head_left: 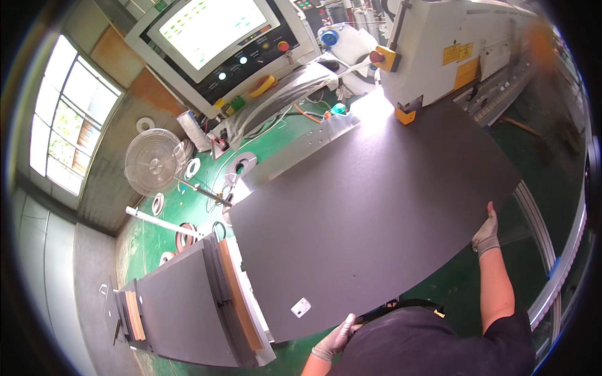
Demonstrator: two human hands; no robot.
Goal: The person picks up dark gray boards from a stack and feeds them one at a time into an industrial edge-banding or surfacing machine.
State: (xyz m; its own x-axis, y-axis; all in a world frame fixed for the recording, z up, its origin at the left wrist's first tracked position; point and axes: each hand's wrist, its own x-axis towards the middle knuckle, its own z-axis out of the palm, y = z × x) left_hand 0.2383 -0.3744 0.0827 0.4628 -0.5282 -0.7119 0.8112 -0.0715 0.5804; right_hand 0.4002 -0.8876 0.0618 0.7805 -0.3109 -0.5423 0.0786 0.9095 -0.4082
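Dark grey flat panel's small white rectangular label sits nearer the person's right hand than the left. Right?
No, wrong hand: the head view shows the small white rectangular label on the dark grey flat panel nearer the left hand than the right hand.

Head-worn fisheye view, looking down and forward, close above a dark panel [364, 219]
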